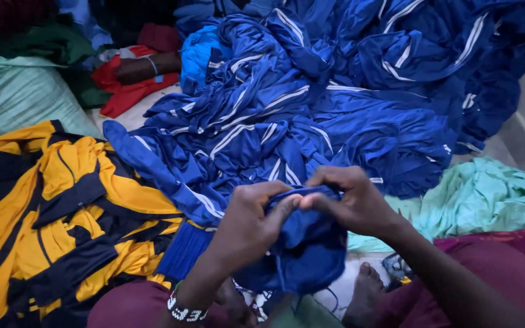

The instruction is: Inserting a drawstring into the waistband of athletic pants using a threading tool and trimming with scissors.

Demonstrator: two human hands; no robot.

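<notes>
— What are the hands doing, low in the middle of the frame?

— Both are on one blue garment [302,243]. The left hand [247,228] pinches a fold of its upper edge between thumb and fingertips, and the right hand [353,203] meets it from the other side, fingers closed on the same edge. The fingertips of the two hands almost touch. The rest of the cloth hangs bunched below them, over the lap.

— How would that cloth handle?

— Light and limp, I'd judge, with a slight sheen, so probably a bit slippery. It has no stiffness of its own; it sags wherever it isn't held. A pinch at a seam or hem looks like the surest hold, since flat cloth would slide through the fingers.

— And around it?

— Just behind the hands, filling the centre and upper right, lies a big heap of blue clothes with white stripes [311,103]. At the left is a pile of yellow and black clothes [62,218]. A pale green cloth [487,197] lies at the right, and a bare foot [364,291] shows at the bottom.

— Anyone else?

— In the upper left another person's arm [147,65] rests on red cloth [126,91], well apart from the work.
</notes>
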